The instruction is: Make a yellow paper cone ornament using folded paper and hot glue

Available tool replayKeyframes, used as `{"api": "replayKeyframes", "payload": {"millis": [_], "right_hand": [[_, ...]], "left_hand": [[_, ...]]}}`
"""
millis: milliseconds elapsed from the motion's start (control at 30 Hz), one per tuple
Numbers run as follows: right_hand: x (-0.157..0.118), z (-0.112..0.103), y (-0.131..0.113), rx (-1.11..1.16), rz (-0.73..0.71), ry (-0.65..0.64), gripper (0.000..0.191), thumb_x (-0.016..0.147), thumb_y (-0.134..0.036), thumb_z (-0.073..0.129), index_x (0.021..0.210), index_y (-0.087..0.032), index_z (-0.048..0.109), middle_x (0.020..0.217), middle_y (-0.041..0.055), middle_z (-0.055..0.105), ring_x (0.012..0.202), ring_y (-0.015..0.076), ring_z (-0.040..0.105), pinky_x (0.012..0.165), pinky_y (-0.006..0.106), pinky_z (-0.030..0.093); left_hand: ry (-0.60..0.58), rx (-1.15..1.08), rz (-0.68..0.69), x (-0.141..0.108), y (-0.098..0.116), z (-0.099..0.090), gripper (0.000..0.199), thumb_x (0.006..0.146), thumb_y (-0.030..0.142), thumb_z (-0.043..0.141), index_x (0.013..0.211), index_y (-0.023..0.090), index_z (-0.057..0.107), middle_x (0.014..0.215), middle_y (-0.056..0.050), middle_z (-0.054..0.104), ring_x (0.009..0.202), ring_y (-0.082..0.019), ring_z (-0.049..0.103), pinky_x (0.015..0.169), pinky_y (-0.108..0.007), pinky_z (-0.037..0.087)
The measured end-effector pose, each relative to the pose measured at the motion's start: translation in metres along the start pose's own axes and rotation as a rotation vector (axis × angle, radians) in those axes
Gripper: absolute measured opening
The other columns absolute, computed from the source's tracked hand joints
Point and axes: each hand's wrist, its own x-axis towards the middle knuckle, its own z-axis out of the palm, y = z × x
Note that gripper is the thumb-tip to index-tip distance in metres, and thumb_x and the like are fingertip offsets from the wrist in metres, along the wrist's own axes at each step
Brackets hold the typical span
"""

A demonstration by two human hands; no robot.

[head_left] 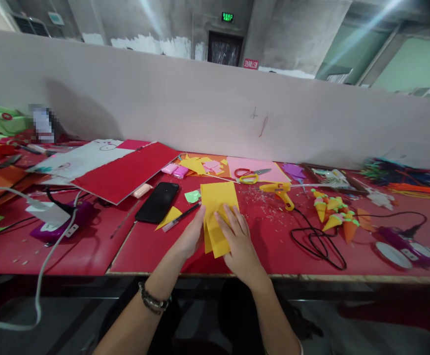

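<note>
A folded sheet of yellow paper (pixel 220 195) lies on the red table in front of me, its layers slightly apart at the near end. Along its left edge, my left hand (pixel 192 236) grips the paper; part of these fingers is hidden. My right hand (pixel 240 241) rests flat on the paper's right half, fingers stretched out and a little spread. Just left of the paper are a pen (pixel 181 217), a yellow paper scrap (pixel 169 217) and a small green piece (pixel 192 196). A black phone (pixel 157 202) lies farther left.
Red-handled scissors (pixel 242 172), yellow-handled scissors (pixel 249 179) and a yellow glue gun (pixel 279 192) lie behind and right. Its black cord (pixel 320 246) loops across the table near small paper cones (pixel 335 212). A large red board (pixel 126 172) lies left; purple power strips (pixel 63 224) flank the workspace.
</note>
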Motion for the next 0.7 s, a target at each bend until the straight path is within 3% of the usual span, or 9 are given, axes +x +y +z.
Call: {"api": "replayKeyframes", "payload": {"millis": [100,167,267,400,533,700], "right_hand": [[-0.003,-0.002,0.003,0.21,-0.012,-0.002,0.072,0.066,-0.021,0.059,0.132,-0.026,0.03,0.145,0.0013,0.01,0.132,0.0268,0.004,0.106,0.048,0.014],[-0.004,-0.004,0.008,0.448,0.036,0.105,0.078,0.063,-0.038,0.064,0.131,-0.025,0.03,0.144,0.0042,0.015,0.131,0.0272,0.01,0.105,0.046,0.017],[-0.004,-0.005,0.017,0.825,0.232,0.329,0.067,0.072,-0.043,0.056,0.131,-0.025,0.029,0.138,0.0061,0.029,0.127,0.0217,0.027,0.103,0.04,0.026],[-0.002,-0.003,0.02,1.244,0.513,0.256,0.052,0.077,-0.039,0.052,0.124,-0.024,0.038,0.119,0.0067,0.054,0.106,0.0202,0.052,0.087,0.036,0.045],[0.0,0.0,0.014,1.333,0.693,0.318,0.037,0.072,-0.041,0.057,0.103,-0.022,0.054,0.103,0.0045,0.064,0.091,0.0207,0.061,0.072,0.031,0.051],[0.005,0.002,0.011,1.327,0.781,0.375,0.034,0.068,-0.04,0.061,0.095,-0.021,0.057,0.096,0.0042,0.067,0.085,0.0207,0.063,0.067,0.029,0.052]], "left_hand": [[0.151,0.229,0.026,-0.001,0.001,-0.003,0.042,0.073,0.044,0.056,0.104,0.016,0.059,0.111,-0.009,0.06,0.105,-0.023,0.053,0.091,-0.033,0.041],[0.204,0.346,0.012,-0.002,0.003,-0.004,0.042,0.072,0.045,0.058,0.102,0.015,0.06,0.105,-0.01,0.063,0.098,-0.024,0.057,0.087,-0.034,0.043],[0.153,0.356,-0.031,-0.004,0.005,-0.004,0.046,0.072,0.048,0.056,0.104,0.016,0.059,0.1,-0.01,0.065,0.09,-0.022,0.06,0.081,-0.033,0.046],[0.11,0.362,-0.052,-0.006,0.007,-0.001,0.045,0.072,0.048,0.056,0.101,0.015,0.061,0.097,-0.009,0.066,0.086,-0.021,0.061,0.077,-0.029,0.047],[0.135,0.458,0.014,-0.006,0.006,0.0,0.042,0.072,0.048,0.055,0.096,0.014,0.062,0.095,-0.009,0.066,0.083,-0.02,0.061,0.068,-0.025,0.047],[0.084,0.447,-0.017,-0.005,0.003,0.0,0.045,0.072,0.048,0.055,0.1,0.012,0.06,0.093,-0.01,0.066,0.078,-0.019,0.062,0.067,-0.026,0.048]]}}
